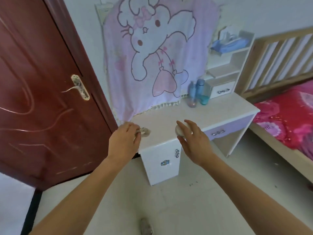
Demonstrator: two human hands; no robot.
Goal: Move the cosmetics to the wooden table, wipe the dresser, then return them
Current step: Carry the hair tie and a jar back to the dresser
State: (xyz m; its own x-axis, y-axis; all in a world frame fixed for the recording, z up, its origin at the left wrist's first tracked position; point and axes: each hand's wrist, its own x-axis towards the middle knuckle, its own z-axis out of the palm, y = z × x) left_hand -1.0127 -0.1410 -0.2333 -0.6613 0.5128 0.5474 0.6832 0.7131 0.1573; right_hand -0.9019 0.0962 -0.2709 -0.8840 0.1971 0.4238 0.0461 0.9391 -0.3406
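A white dresser stands against the wall, its mirror covered by a pink cartoon blanket. My left hand pinches a small beige scrunchie-like item lying at the dresser top's near left corner. My right hand curls its thumb and fingers round a small white round cosmetic jar near the front edge. At the back of the top stand blue bottles and a pinkish clear bottle, close together.
A dark red door stands at the left. A bed with a red-pink cover lies at the right, close to the dresser's side. The dresser's shelf tower holds blue packets. Pale tiled floor lies below.
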